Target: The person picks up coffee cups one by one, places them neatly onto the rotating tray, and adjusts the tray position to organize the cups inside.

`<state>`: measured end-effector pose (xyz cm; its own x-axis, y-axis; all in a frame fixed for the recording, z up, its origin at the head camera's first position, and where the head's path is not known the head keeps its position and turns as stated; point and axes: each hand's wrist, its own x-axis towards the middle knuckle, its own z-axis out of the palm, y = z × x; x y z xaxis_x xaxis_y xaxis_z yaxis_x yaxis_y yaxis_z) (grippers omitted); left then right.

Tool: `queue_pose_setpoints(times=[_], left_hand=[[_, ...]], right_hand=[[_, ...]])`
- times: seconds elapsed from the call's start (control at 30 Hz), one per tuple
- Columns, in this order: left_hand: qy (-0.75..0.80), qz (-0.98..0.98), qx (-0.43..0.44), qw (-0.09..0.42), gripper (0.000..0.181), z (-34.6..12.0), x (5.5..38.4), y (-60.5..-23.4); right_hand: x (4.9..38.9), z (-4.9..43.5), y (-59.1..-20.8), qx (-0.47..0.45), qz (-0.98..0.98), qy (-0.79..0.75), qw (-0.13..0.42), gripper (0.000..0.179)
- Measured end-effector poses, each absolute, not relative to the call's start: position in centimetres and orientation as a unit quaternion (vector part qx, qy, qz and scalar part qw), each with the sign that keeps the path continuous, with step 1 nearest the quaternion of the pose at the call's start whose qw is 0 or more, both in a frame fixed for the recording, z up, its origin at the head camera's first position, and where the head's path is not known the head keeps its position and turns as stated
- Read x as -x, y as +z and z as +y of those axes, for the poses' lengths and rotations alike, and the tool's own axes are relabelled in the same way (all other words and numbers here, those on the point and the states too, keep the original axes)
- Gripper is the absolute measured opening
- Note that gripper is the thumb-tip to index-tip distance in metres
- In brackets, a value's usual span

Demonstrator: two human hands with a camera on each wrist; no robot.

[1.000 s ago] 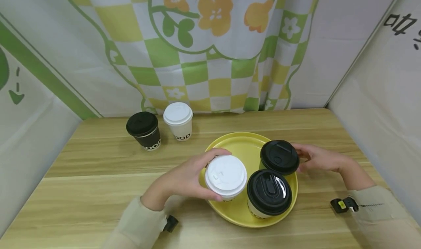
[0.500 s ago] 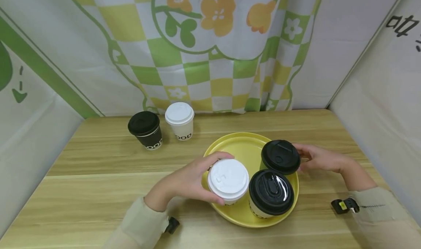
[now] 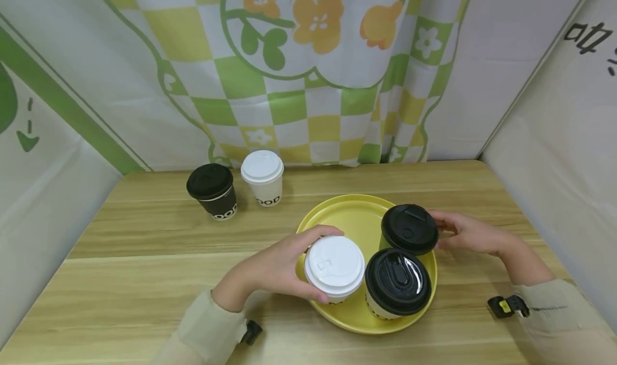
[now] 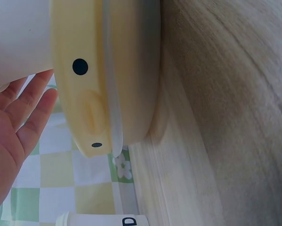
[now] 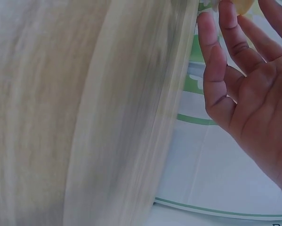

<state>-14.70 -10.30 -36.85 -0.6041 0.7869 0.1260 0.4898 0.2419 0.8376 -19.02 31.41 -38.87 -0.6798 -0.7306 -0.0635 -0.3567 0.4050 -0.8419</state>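
Head view: the left hand (image 3: pixel 275 266) curls round a white-lidded cup (image 3: pixel 334 266) on the near left of the yellow tray (image 3: pixel 347 215), thumb on the far side, fingers on the near side. The right hand (image 3: pixel 469 232) lies beside the far black-lidded cup (image 3: pixel 409 229); whether its fingers touch it I cannot tell. A larger black-lidded cup (image 3: pixel 396 282) stands near. Two more cups (image 3: pixel 236 185) stand far left on the table (image 3: pixel 144 258).

Left wrist view: fingers (image 4: pixel 23 117) lie straight, together, beside the tray's underside (image 4: pixel 108 75).

Right wrist view: fingers (image 5: pixel 216 61) are apart, relaxed, over the table edge (image 5: pixel 131 117).
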Motion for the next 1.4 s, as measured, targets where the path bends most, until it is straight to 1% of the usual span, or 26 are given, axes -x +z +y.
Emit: queue_pose_setpoints(times=[0.17,0.37,0.57,0.7,0.83,0.9,1.03,1.3,1.4], left_hand=[[0.455,0.771,-0.416,0.160,0.095,-10.4,14.7,-37.0],[0.450,0.774,-0.419,0.153,0.098,-10.5,14.7,-36.9],[0.446,0.775,-0.417,0.164,0.102,-10.5,14.7,-36.8],[0.446,0.773,-0.416,0.175,0.105,-10.7,14.8,-36.7],[0.436,0.782,-0.410,0.173,0.108,-11.1,14.8,-36.5],[0.432,0.788,-0.407,0.160,0.109,-11.6,14.8,-36.2],[0.440,0.795,-0.400,0.118,0.108,-13.0,14.9,-35.4],[0.455,0.807,-0.378,-0.009,0.102,-16.5,15.6,-33.8],[0.446,0.817,-0.361,-0.048,0.104,-17.4,15.6,-33.2]], right_hand=[[18.9,31.4,-39.0,0.338,0.823,-0.413,0.192,0.061],[18.2,31.4,-38.8,0.319,0.840,-0.407,0.165,0.059],[17.2,31.6,-38.5,0.294,0.862,-0.391,0.135,0.070],[16.5,31.5,-38.6,0.264,0.881,-0.367,0.137,0.077],[15.8,31.5,-38.8,0.264,0.887,-0.356,0.132,0.082],[15.6,31.5,-38.9,0.272,0.886,-0.353,0.126,0.084],[15.3,31.4,-39.0,0.281,0.884,-0.354,0.118,0.085],[15.0,31.3,-39.3,0.277,0.885,-0.353,0.122,0.083],[14.9,31.3,-39.4,0.276,0.884,-0.355,0.125,0.082]])
